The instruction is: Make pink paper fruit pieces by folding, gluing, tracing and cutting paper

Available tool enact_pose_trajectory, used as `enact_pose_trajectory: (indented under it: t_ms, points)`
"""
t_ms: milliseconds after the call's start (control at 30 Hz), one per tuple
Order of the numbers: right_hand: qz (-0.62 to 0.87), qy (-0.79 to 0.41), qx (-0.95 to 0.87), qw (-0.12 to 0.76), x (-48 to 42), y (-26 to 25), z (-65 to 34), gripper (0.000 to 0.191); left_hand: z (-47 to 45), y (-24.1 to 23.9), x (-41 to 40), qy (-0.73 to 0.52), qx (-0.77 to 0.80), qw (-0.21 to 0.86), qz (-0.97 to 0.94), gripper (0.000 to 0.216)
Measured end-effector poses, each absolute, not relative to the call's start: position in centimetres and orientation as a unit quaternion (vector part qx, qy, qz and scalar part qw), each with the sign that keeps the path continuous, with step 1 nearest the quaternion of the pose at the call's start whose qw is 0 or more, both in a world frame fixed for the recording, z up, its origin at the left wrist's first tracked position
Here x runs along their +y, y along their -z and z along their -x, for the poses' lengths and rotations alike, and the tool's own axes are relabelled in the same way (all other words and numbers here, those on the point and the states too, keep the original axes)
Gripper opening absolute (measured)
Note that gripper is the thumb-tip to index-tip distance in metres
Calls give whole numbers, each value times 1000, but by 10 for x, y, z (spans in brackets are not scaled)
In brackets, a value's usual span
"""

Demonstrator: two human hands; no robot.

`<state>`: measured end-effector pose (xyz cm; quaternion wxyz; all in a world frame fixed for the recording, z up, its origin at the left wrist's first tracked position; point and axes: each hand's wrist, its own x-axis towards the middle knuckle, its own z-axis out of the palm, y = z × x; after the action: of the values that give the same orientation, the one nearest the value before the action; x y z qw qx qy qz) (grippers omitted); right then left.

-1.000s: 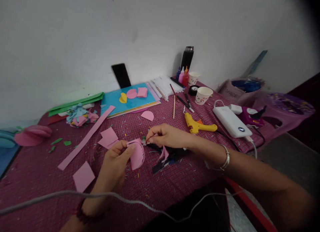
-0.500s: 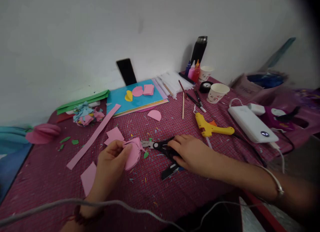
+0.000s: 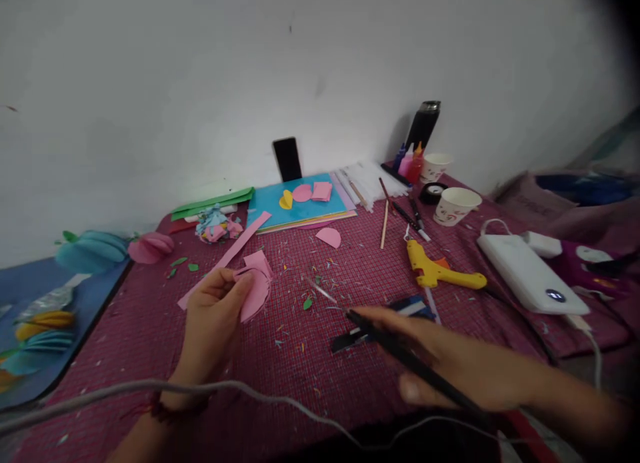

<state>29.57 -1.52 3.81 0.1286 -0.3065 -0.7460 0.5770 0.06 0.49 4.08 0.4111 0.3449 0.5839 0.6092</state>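
Note:
My left hand (image 3: 213, 313) is closed, with thumb and fingers pinching a rounded stack of pink paper (image 3: 256, 298). My right hand (image 3: 445, 353) is closed around a pair of black-handled scissors (image 3: 395, 350), turned edge-on and a little blurred. Their blades point left toward the pink paper but stay apart from it. Behind the stack a pink paper square (image 3: 259, 260) lies on the table. A long pink paper strip (image 3: 240, 244) runs up from behind my left hand. A dark blue and black tool (image 3: 345, 342) lies partly behind the scissors.
A yellow glue gun (image 3: 425, 266) lies right of centre, near a white power bank (image 3: 535, 270). Paper cups (image 3: 455, 206) and a black flask (image 3: 423, 126) stand behind. Blue paper sheets (image 3: 273, 213) lie at the back. A white cable (image 3: 225, 386) crosses the foreground.
The scissors have drawn back from the pink paper, toward me and to the right, and turned edge-on. The view has swung left, showing more folded paper shapes there.

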Motion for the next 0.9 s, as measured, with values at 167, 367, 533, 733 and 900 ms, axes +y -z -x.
enact_pose_trajectory:
  t_ms: [167, 367, 533, 733, 900]
  points:
    - [237, -699, -651, 176, -47, -26, -279, 69, -22, -47, -8, -602, 564, 429, -368, 30]
    - [195, -725, -615, 241, -57, -26, -271, 66, -27, -44, -21, -568, 559, 438, -418, 28]
    - [201, -716, -614, 264, -62, -22, -271, 63, -32, -41, -28, -559, 572, 432, -416, 30]
    - [221, -722, -600, 265, -66, -12, -267, 58, -47, -40, -41, -522, 570, 478, -417, 29]
    - [233, -748, -571, 245, -72, 1, -273, 55, -57, -50, -53, -480, 582, 513, -409, 32]
